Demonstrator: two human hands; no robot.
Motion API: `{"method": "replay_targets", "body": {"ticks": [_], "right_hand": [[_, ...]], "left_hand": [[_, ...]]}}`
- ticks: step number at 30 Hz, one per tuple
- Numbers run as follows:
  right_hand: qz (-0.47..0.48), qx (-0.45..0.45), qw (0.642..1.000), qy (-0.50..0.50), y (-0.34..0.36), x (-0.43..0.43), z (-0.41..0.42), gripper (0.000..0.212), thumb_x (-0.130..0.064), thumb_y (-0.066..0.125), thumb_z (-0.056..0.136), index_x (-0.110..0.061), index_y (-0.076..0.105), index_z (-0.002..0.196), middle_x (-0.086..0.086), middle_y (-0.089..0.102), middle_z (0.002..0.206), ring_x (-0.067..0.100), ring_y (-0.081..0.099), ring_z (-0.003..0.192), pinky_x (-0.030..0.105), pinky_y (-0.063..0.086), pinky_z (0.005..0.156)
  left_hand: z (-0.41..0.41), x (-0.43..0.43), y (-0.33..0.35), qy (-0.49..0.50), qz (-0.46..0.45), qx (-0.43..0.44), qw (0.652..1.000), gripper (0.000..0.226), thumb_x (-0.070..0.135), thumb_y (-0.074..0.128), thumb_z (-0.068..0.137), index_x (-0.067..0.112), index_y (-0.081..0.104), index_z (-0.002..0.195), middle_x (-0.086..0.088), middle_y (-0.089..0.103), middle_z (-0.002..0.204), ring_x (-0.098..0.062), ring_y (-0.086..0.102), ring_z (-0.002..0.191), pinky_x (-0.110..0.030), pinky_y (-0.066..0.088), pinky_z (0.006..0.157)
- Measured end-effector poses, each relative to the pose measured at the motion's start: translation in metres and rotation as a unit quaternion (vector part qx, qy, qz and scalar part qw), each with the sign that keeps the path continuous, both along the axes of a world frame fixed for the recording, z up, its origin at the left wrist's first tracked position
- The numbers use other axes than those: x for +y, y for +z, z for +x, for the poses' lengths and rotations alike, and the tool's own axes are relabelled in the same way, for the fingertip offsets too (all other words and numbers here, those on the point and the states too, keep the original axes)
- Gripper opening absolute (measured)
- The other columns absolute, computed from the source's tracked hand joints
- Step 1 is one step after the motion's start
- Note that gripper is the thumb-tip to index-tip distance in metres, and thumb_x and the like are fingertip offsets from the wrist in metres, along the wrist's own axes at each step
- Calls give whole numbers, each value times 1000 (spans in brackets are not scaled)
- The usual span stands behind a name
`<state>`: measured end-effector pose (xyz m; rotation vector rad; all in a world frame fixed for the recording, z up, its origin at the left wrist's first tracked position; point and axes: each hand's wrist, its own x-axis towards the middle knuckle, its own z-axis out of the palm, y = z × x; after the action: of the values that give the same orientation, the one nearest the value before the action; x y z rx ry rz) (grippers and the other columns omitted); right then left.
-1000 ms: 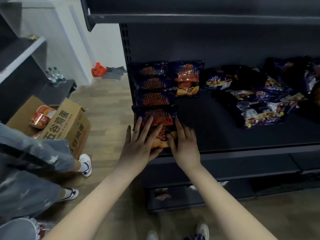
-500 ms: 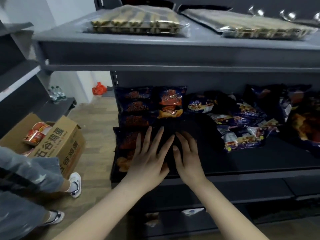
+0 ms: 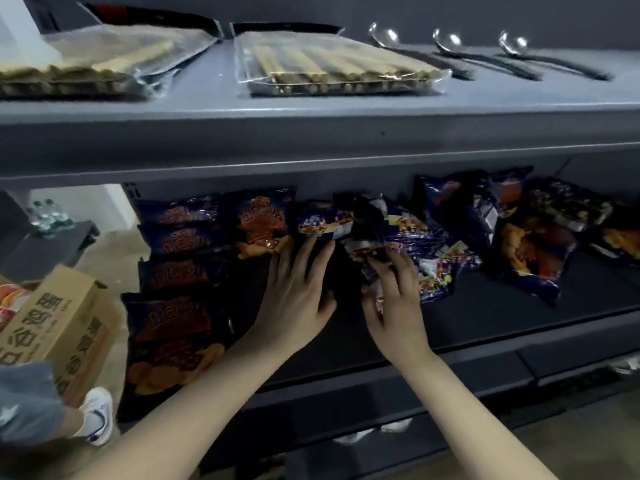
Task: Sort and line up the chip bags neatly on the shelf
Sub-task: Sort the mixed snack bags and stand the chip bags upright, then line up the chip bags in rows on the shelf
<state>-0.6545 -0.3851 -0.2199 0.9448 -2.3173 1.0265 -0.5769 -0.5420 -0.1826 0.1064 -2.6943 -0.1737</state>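
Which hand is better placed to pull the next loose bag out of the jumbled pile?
Right. The right hand already has its fingers on the jumbled pile of small bags, while the left hand lies flat and open on bare shelf beside the lined-up bags.

On the dark grey metal shelf, the left hand lies flat with spread fingers while the right hand pinches a crinkled dark-blue chip bag at its twelve o'clock.

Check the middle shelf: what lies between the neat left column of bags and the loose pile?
The head view shows both hands there, left hand flat, right hand fingering a loose bag.
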Motion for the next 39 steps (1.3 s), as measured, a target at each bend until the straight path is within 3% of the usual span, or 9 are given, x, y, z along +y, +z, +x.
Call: {"method": "replay_targets", "body": {"ticks": [10,14,17,21,27,32,35,37,39], "right_hand": [[5,-36,997,-62,-4,58,-23,40,-22,45,88,-16,46,128,2,25,146,32,19,140,58,27,110],[5,-33,996,-82,-5,73,-23,40,-27,42,89,-14,49,126,10,32,146,33,23,140,58,31,107],[9,-16,997,-80,-10,79,-16,36,-27,43,90,-14,49,123,8,34,141,33,28,137,58,32,107],[83,-7,992,-90,-18,86,-8,37,-28,43,89,-13,51,122,11,40,140,36,30,136,58,27,110],[110,-25,989,-93,-24,93,3,42,-31,41,88,-14,51,125,13,43,140,31,23,137,54,20,111],[65,-53,994,-65,-21,96,4,41,-29,41,90,-12,48,127,10,36,142,31,26,138,57,29,110],[-37,-83,995,-48,0,88,6,42,-19,50,91,-11,44,131,8,31,144,25,32,135,32,32,109],[-105,-112,988,-34,19,78,7,44,-15,54,89,-9,44,132,7,34,142,11,33,131,9,25,104],[-170,-150,974,-7,36,66,9,45,-29,52,89,-13,45,130,2,42,136,1,38,124,7,27,100]], "left_hand": [[-90,15,40,-37,-67,67,995,85,21,73,75,17,25,146,-12,34,148,-41,35,131,-53,38,102],[-124,16,47,-33,-106,-27,993,95,36,73,75,24,15,149,-4,19,156,-34,15,142,-51,26,108],[-139,19,42,-49,-58,-64,995,83,38,72,76,23,28,145,-2,23,154,-29,19,141,-45,26,110],[-140,28,33,-86,6,-15,996,68,28,75,76,14,44,135,-4,42,142,-28,46,124,-40,45,92],[-130,35,44,-90,40,126,987,46,22,72,78,11,57,119,-12,65,111,-35,64,91,-41,53,66],[-107,34,68,-123,120,205,964,50,22,75,76,10,56,120,-11,67,109,-25,66,93,-26,53,76],[-78,33,85,-127,218,185,950,42,23,74,78,11,56,114,2,64,105,-1,56,93,-1,39,78],[-54,31,90,-131,311,141,931,33,22,74,78,21,53,104,13,60,98,5,57,89,-3,41,78],[-28,28,90,-147,406,106,895,33,15,72,79,28,49,96,18,60,95,8,61,87,-8,45,76]]}}
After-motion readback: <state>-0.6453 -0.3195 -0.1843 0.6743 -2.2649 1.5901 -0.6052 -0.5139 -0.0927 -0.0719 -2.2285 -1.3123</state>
